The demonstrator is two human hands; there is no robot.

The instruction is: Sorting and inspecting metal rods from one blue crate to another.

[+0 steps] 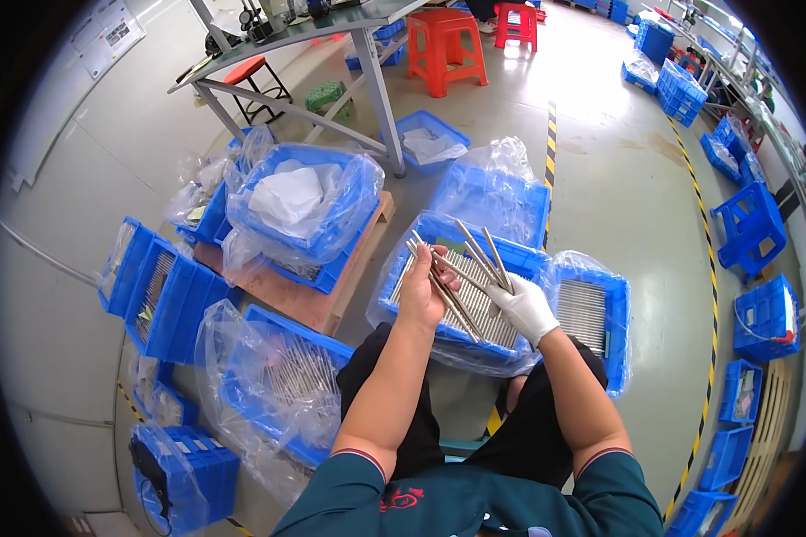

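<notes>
Several thin metal rods [455, 309] are gripped in my bare left hand [424, 291], slanting down to the right over a blue crate. My right hand [523, 309], in a white glove, is closed on more metal rods [481, 251] that fan up and to the left. One of these reaches across toward my left fingers; whether they touch it I cannot tell. Below both hands stands the blue crate [501, 360], lined with clear plastic and filled with rows of similar rods [403, 279].
Right of it is another crate of rods [620, 331]; at lower left, a plastic-draped crate of loose rods [242, 394]. Stacked crates [331, 259] stand on a wooden pallet [331, 313]. Behind are a workbench [331, 27] and a red stool [443, 49]. Striped tape [551, 161] marks the floor.
</notes>
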